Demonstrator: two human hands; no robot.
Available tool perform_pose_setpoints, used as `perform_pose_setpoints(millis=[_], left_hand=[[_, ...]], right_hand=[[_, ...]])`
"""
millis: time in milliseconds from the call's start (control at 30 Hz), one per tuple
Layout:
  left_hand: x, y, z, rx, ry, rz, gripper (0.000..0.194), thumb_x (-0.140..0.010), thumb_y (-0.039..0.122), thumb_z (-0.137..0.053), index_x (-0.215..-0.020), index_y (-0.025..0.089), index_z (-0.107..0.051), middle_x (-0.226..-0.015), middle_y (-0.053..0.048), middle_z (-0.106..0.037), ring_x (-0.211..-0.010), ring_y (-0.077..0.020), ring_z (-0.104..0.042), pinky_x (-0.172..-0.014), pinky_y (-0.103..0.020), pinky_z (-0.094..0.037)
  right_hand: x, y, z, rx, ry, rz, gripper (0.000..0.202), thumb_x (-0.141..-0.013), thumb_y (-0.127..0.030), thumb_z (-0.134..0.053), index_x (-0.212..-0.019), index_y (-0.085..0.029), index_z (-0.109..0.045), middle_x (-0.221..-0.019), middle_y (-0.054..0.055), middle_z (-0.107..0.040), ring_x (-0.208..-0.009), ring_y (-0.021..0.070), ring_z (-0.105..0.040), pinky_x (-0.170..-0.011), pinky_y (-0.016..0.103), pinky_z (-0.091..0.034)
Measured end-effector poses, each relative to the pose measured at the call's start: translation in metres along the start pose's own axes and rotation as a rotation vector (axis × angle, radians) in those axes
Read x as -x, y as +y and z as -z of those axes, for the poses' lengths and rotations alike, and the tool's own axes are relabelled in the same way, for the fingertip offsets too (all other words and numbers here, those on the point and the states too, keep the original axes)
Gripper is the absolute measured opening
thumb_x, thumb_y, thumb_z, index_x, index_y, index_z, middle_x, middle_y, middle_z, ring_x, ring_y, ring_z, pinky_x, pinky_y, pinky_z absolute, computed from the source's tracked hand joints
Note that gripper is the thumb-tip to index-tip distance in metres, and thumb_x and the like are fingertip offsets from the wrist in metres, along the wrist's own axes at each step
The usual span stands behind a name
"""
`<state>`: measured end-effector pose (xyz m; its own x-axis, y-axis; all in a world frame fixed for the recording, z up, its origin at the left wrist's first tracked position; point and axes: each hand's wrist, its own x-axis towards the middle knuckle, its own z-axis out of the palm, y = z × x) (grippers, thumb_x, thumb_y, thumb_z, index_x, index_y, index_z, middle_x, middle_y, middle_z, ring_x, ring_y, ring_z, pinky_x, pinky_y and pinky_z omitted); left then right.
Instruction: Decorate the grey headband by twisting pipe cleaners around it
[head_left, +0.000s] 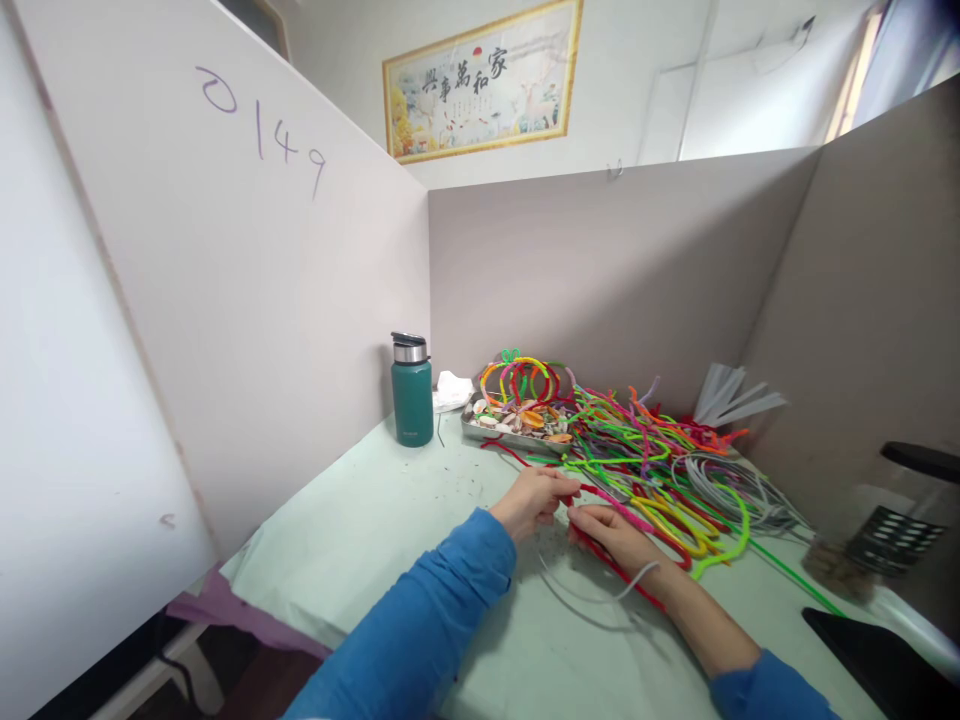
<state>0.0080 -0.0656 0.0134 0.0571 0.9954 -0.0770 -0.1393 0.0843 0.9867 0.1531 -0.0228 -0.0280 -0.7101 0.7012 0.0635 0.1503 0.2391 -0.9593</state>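
Observation:
Both my hands meet over the table, close together, with their fingers pinched. My left hand [531, 500] grips a red pipe cleaner [613, 568] near its upper bend. Just to the right, my right hand [611, 535] pinches the same red strand, whose tail runs down under my wrist. A thin grey wire [634, 582] curves in a loose loop below my hands; whether a finger holds its end is hidden. Behind my right hand lie pink and yellow pipe cleaners [675, 525]. The exact spot between my fingertips is too small to make out.
A tangled pile of coloured pipe cleaners [615, 430] spreads behind my hands, beside a coil of grey wire [731, 500]. A metal tray [510, 437] holds small pieces and coloured rings [534, 362]. A green bottle [412, 402] stands left. Grey partitions [600, 270] enclose the table.

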Motion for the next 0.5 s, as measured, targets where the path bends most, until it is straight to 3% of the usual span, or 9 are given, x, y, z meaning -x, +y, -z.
perform_pose_setpoints(millis=[500], left_hand=[[-0.0038, -0.0034, 0.0028, 0.003, -0.004, 0.005, 0.024, -0.067, 0.035, -0.067, -0.065, 0.015, -0.053, -0.048, 0.007, -0.032, -0.039, -0.0030, -0.017, -0.039, -0.023, -0.007]], right_hand=[[0.0016, -0.0053, -0.0013, -0.024, 0.006, -0.020, 0.055, -0.068, -0.068, -0.051, -0.061, -0.013, -0.056, -0.049, -0.004, -0.038, -0.045, 0.0069, -0.029, -0.044, 0.023, -0.018]])
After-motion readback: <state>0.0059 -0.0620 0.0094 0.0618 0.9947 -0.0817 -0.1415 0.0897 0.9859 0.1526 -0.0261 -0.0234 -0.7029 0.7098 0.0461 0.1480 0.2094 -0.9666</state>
